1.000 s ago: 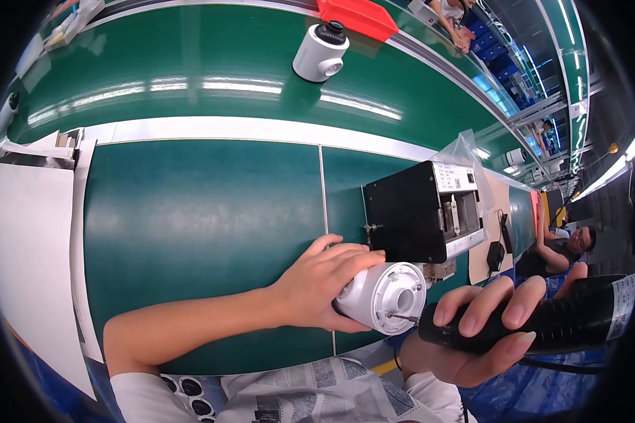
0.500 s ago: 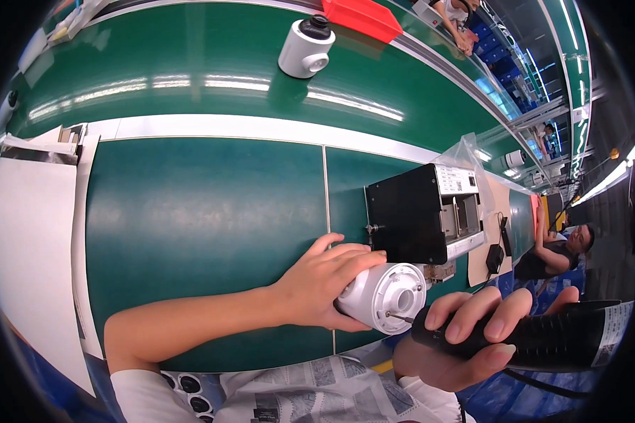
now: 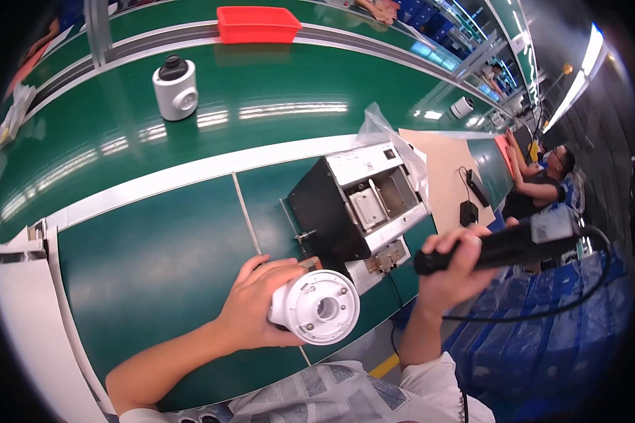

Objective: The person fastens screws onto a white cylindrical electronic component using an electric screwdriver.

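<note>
My left hand [image 3: 257, 303] wraps round a white cylindrical housing [image 3: 324, 319], held above the green work surface. Its round end face is turned up toward me, showing a central hole and several screws or screw holes near the rim. To the right, my right hand [image 3: 453, 275] grips a black electric screwdriver [image 3: 508, 248], clear of the housing. The tool lies nearly level and its thin bit cannot be made out. A black box-shaped machine [image 3: 324, 211], with a metal tray in its open top, stands just beyond the housing.
Another white housing [image 3: 175, 95] with a black top stands on the far green belt [image 3: 261, 77]. Behind it sits a red bin [image 3: 257, 27]. Brown cardboard [image 3: 437, 166] bears a black adapter [image 3: 468, 213]. A co-worker [image 3: 543, 183] sits right of blue plastic-covered stacks [image 3: 515, 317]. The screwdriver's cable [image 3: 529, 316] loops below it.
The screwdriver has come away from the screw in the housing's end face, moving up and right. The head view has swung right, and the housing's end face now shows fully.
</note>
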Action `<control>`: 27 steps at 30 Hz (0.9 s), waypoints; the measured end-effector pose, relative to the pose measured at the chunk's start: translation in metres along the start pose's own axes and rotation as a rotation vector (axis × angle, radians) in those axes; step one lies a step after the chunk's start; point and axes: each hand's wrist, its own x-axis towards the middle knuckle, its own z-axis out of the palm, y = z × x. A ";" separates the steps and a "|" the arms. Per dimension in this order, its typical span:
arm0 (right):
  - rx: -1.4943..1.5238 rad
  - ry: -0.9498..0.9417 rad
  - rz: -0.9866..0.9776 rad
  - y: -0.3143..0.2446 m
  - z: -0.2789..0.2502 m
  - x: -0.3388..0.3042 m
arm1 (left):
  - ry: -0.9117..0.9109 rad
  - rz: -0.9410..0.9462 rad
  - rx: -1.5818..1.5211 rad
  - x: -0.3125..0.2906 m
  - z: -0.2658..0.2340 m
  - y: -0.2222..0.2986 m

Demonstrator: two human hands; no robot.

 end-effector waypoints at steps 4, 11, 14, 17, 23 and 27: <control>-0.045 -0.104 0.015 0.020 -0.006 -0.015 | -0.001 -0.010 0.033 -0.001 -0.003 -0.001; 0.149 -0.064 0.085 -0.015 -0.019 -0.017 | 0.028 -0.006 0.022 -0.002 0.000 -0.001; 0.192 -0.056 0.063 -0.053 0.005 -0.008 | 0.003 -0.024 0.029 -0.002 0.000 0.000; 0.289 -0.182 0.017 -0.060 0.030 -0.007 | 0.023 -0.008 0.005 -0.002 0.001 -0.002; 0.441 -0.261 0.161 -0.075 0.042 -0.015 | 0.054 0.030 -0.018 -0.003 -0.001 -0.002; 0.317 -0.457 0.064 -0.072 0.044 -0.016 | 0.074 0.032 -0.027 -0.005 -0.002 -0.002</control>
